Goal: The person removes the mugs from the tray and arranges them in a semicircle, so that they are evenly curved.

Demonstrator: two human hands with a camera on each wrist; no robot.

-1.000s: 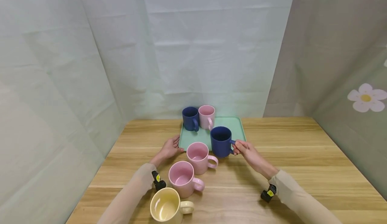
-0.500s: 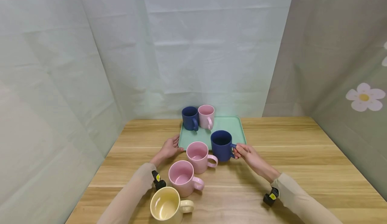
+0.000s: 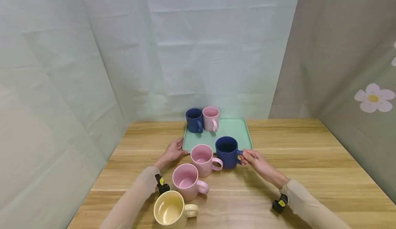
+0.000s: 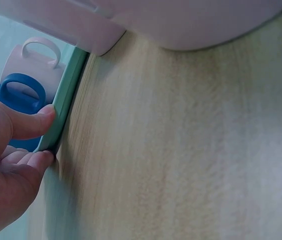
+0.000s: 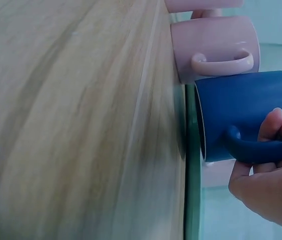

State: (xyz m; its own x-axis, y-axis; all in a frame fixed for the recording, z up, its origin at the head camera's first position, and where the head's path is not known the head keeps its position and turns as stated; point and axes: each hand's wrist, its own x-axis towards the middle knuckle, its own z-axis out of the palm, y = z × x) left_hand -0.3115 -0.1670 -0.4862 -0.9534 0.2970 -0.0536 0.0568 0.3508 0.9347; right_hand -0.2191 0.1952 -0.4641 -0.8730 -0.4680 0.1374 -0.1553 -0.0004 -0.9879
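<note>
My right hand (image 3: 257, 162) grips the handle of a dark blue mug (image 3: 226, 157), which hangs upright over the front edge of a mint green tray (image 3: 236, 133). In the right wrist view the fingers curl through the handle, and a shadow lies on the wood under the mug. My left hand (image 3: 174, 151) pinches the tray's front left corner, its thumb (image 4: 43, 114) on the rim. On the tray's back left stand a second blue mug (image 3: 194, 121) and a pink mug (image 3: 210, 118), side by side. Just left of the held mug is another pink mug (image 3: 202, 160) on the table.
Towards the front, one more pink mug (image 3: 186, 182) and a yellow mug (image 3: 169, 210) continue a slanting row beside my left forearm, handles to the right. The wooden table (image 3: 309, 167) runs back to pale hanging cloth (image 3: 210, 50).
My right hand has drawn the blue mug nearer and lower, from over the tray to its front edge, beside the pink mug. The left hand has stayed at the tray corner.
</note>
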